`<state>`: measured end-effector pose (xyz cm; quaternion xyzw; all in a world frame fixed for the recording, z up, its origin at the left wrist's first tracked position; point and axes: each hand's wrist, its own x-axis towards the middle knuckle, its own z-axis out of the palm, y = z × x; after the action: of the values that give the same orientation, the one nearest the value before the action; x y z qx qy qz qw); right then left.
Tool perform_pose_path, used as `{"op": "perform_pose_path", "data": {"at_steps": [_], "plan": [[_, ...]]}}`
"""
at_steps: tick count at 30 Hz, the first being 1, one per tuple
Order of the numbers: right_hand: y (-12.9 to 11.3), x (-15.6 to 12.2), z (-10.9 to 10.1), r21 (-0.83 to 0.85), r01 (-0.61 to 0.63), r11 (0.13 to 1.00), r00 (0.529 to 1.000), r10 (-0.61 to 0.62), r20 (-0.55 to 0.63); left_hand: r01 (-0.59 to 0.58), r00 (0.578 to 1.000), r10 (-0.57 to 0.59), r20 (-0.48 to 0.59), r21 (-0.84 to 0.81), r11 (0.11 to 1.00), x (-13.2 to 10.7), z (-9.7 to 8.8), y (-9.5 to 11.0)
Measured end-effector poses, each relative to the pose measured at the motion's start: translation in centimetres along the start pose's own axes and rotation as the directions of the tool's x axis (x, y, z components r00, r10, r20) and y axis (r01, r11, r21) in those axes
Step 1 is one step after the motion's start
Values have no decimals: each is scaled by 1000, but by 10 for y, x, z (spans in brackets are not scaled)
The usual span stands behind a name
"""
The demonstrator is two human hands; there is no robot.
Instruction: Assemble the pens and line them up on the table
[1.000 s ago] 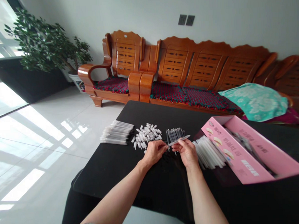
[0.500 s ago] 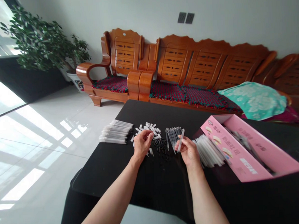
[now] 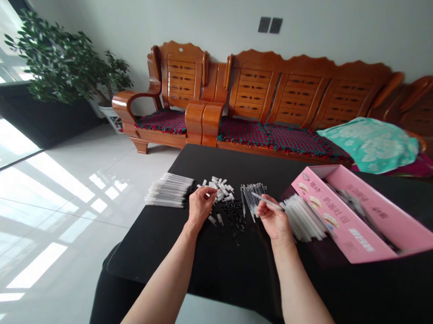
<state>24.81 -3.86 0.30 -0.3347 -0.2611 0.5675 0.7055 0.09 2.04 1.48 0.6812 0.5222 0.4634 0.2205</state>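
A slim translucent white plastic pen barrel (image 3: pixel 266 201) is gripped between the thumb and fingers of the right hand (image 3: pixel 275 221). The barrel is held tilted above the table, one end directed up and to the left, the other (dark in colour) down and to the right. The left hand (image 3: pixel 200 205) is placed over the near left edge of a heap of short white plastic caps (image 3: pixel 223 189); its thumb and forefinger are curled towards each other, but whether anything is pinched between them cannot be told.

Between the two hands, small black plastic plugs (image 3: pixel 233 213) are scattered on the table. Just beyond the right hand, a bundle of thin dark-filled pen refills (image 3: pixel 253 193) is laid out, roughly side by side. To the right of that hand, a stack of translucent white plastic tubes (image 3: pixel 303 219) is set near a pink printed cardboard box (image 3: pixel 335 207), open at the top (grey and dark contents, too blurred to be identified). Beyond the left hand, at the table's left edge, slim translucent pens with dark ends (image 3: pixel 169 189) are piled lengthwise, dark ends to the right.

All of these are supported on a black table (image 3: pixel 145 253). Behind it, a carved reddish-brown wooden bench (image 3: pixel 256 85) is seen, with a turquoise floral cloth (image 3: pixel 373 146) draped on its right part.
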Motion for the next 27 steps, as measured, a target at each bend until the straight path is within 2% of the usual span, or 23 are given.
{"op": "perform_pose_path", "data": {"at_steps": [6, 9, 13, 16, 20, 27], "plan": [[0, 0, 2, 7, 17, 1000, 1000, -17, 3, -41, 995, 27, 99, 135, 990, -3, 4, 4], [0, -1, 2, -18, 14, 1000, 1000, -14, 13, -93, 977, 55, 207, 175, 980, -3, -2, 8], [0, -2, 2, -36, 12, 999, 1000, -11, 22, -221, 884, 129, 450, 158, 962, 1, -19, 10], [0, -2, 2, -35, 7, 999, 1000, -6, 26, -276, 823, 150, 548, 156, 948, 2, -26, 7], [0, -1, 1, -35, 7, 999, 1000, -6, 19, -319, 786, 181, 592, 137, 938, 0, -24, 4], [1, 0, 2, -30, -2, 1000, 1000, 3, 7, -310, 775, 194, 602, 94, 946, -3, -15, 6]]}}
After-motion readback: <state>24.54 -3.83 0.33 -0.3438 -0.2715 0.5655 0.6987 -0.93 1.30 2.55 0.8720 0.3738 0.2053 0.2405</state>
